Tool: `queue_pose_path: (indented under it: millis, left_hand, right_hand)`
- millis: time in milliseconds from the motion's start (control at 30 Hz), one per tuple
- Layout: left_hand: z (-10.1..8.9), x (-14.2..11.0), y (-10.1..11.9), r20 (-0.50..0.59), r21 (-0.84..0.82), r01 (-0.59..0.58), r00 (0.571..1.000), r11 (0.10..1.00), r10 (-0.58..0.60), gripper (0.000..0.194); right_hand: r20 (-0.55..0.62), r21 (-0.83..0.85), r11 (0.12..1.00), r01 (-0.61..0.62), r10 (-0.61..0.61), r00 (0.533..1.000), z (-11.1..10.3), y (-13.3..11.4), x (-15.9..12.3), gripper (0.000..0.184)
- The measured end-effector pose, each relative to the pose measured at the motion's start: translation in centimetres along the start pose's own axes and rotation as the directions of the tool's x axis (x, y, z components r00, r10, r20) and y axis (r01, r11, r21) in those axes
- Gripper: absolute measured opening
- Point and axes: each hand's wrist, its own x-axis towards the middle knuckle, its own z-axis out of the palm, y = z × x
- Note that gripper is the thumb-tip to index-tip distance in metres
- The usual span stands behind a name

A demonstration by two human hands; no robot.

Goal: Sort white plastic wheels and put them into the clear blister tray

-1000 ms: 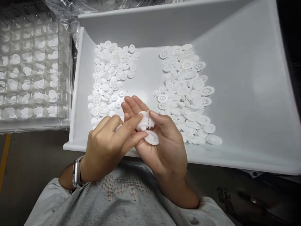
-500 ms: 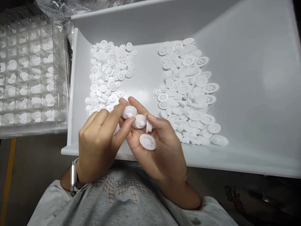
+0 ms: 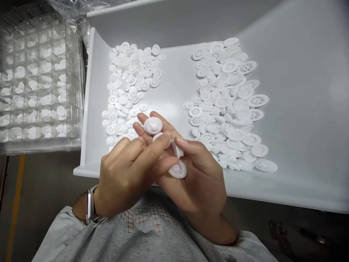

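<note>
Several small white plastic gears lie in my right hand (image 3: 199,171), palm up over the bin's near edge. Its thumb bends onto a gear standing on edge (image 3: 177,149). One gear (image 3: 153,125), stub upward, rests on the fingers. Another gear (image 3: 177,170), its spokes showing, lies lower on the palm. My left hand (image 3: 131,171) reaches in from the left, its other fingers curled. Its index finger covers part of a middle gear (image 3: 157,137), and the thumb reaches over the lower gear's edge; the contact beneath is partly hidden.
A pale grey bin (image 3: 174,78) holds a pile of smaller white gears (image 3: 131,78) on the left and a pile of larger ones (image 3: 226,105) on the right. Stacked clear compartment trays (image 3: 40,143) with white parts stand to its left. Clear plastic film (image 3: 76,9) lies behind.
My left thumb and index finger have moved from the upper gear to the middle and lower gears. The upper gear stays on my right fingers. The view has shifted slightly.
</note>
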Motion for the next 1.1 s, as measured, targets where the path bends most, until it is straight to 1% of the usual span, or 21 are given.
queue_pose_path:
  millis: [100,200,300,400,467,533,600,667,733,767,833,867,933,1000,1100]
  left_hand:
    - [-0.1,0.1,0.3,0.080,-0.038,0.049,0.996,0.998,-0.046,0.030]
    - [-0.2,0.4,0.5,0.110,-0.088,0.118,0.988,0.989,-0.108,0.023]
    - [-0.2,0.6,0.7,0.094,-0.139,0.145,0.987,0.980,-0.133,0.019]
    - [0.0,0.7,0.9,0.043,-0.124,0.149,0.989,0.981,-0.144,0.018]
    - [0.1,0.8,1.0,0.046,-0.119,0.162,0.986,0.980,-0.157,0.017]
    - [0.1,0.8,1.1,0.074,-0.157,0.188,0.981,0.970,-0.179,0.015]
    - [-0.2,0.9,1.1,0.117,-0.253,0.229,0.972,0.940,-0.205,0.011]
    - [-0.6,0.8,0.9,0.165,-0.370,0.275,0.960,0.887,-0.228,0.010]
    - [-1.2,0.8,0.7,0.207,-0.447,0.337,0.940,0.829,-0.270,0.014]
    - [-1.5,0.7,0.5,0.210,-0.465,0.366,0.930,0.806,-0.301,0.016]
    - [-1.8,0.7,0.1,0.175,-0.462,0.401,0.916,0.791,-0.362,0.018]
    - [-1.9,0.6,-0.2,0.148,-0.437,0.402,0.915,0.805,-0.376,0.017]
    - [-1.8,0.6,-0.8,0.109,-0.350,0.385,0.922,0.854,-0.371,0.015]
    - [-1.6,0.6,-1.2,0.107,-0.265,0.365,0.931,0.893,-0.349,0.011]
    - [-1.3,0.7,-1.6,0.111,-0.233,0.346,0.938,0.909,-0.329,0.005]
  right_hand:
    - [-0.029,-0.016,1.000,0.013,-0.014,0.999,0.0,-0.1,-0.2,0.028]
    - [-0.042,-0.031,0.999,0.027,-0.028,0.999,0.0,-0.1,-0.3,0.027]
    - [-0.026,-0.047,0.998,0.034,-0.035,0.999,0.1,0.0,-0.2,0.027]
    - [-0.027,-0.083,0.996,0.045,-0.047,0.999,0.1,0.0,-0.2,0.028]
    - [-0.050,-0.119,0.992,0.048,-0.055,0.997,0.2,0.0,-0.1,0.027]
    - [-0.070,-0.134,0.990,0.048,-0.058,0.996,0.2,0.0,-0.1,0.028]
    - [-0.077,-0.111,0.993,0.044,-0.053,0.996,0.2,-0.1,0.0,0.030]
    - [-0.085,-0.077,0.996,0.052,-0.059,0.995,0.1,-0.2,0.0,0.034]
    - [-0.105,-0.056,0.996,0.073,-0.078,0.991,0.1,-0.3,0.0,0.036]
    - [-0.115,-0.049,0.995,0.082,-0.087,0.990,0.2,-0.3,0.0,0.036]
    - [-0.121,-0.032,0.995,0.095,-0.098,0.988,0.2,-0.4,0.0,0.036]
    - [-0.118,-0.025,0.994,0.102,-0.104,0.988,0.3,-0.4,-0.1,0.036]
    - [-0.102,-0.022,0.993,0.120,-0.121,0.987,0.3,-0.4,-0.1,0.038]
    - [-0.088,-0.026,0.991,0.133,-0.135,0.987,0.3,-0.3,-0.1,0.040]
    - [-0.079,-0.014,0.990,0.139,-0.140,0.987,0.2,-0.2,0.0,0.042]
